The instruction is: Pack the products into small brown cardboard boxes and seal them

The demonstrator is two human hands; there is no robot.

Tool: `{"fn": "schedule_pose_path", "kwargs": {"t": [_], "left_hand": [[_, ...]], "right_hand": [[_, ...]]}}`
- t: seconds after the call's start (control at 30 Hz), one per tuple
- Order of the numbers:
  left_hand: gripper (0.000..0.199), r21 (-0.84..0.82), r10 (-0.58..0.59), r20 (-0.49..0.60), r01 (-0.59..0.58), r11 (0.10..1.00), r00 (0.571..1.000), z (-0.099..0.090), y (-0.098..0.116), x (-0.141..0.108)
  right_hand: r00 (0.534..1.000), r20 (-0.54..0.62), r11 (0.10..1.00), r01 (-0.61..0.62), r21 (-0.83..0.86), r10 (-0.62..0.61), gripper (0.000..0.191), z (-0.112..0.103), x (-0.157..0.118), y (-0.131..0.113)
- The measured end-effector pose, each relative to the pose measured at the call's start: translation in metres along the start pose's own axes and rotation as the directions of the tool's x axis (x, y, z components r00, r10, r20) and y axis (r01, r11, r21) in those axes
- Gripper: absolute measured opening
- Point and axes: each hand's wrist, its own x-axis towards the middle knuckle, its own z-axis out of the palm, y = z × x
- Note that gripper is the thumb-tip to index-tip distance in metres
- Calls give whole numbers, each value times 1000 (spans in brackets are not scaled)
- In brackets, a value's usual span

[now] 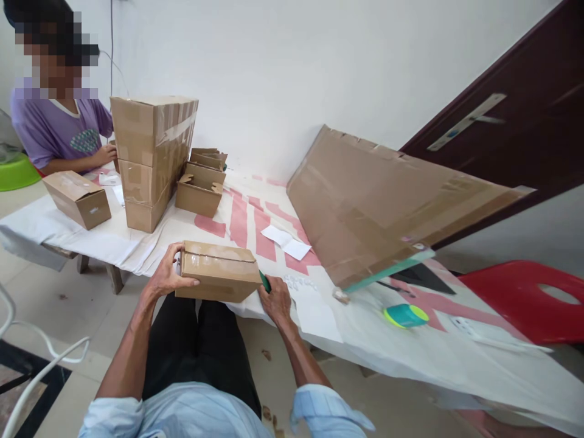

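Co-worker's head (55,48), top L, is pixelated past telling; one forearm is lost behind a box stack (137,137). Foreground: a green item (264,281) in the right hand (276,299) — mostly covered, type unclear — while the left hand's (166,274) far fingers are partly hidden by the held box (223,277). Door (542,79), top R, runs out of frame, partly blocked by cardboard (387,201). Red chair (511,304) is cut at R edge, white cord (45,371) at L.
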Motion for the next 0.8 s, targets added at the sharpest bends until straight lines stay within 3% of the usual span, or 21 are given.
{"fn": "schedule_pose_path", "kwargs": {"t": [0.3, 0.43, 0.53, 0.63, 0.8], "left_hand": [[87, 56, 51, 72, -55, 997, 996, 3, 15, -5], [91, 72, 85, 88, -92, 993, 992, 5, 16, -4], [95, 61, 125, 131, -134, 989, 983, 5, 16, -4], [95, 40, 166, 145, -173, 984, 975, 7, 22, -2], [114, -40, 145, 76, -142, 989, 987, 21, 28, 1]], "right_hand": [[998, 37, 997, -47, 54, 45, 39, -8, -1, -5], [991, -27, 974, -123, 188, 131, 44, -21, 4, -11], [943, -55, 849, -268, 456, 327, 61, -39, 15, -26], [920, 100, 643, -339, 686, 378, 72, -60, 27, -50], [936, 176, 684, -343, 644, 304, 64, -75, 38, -79]]}}
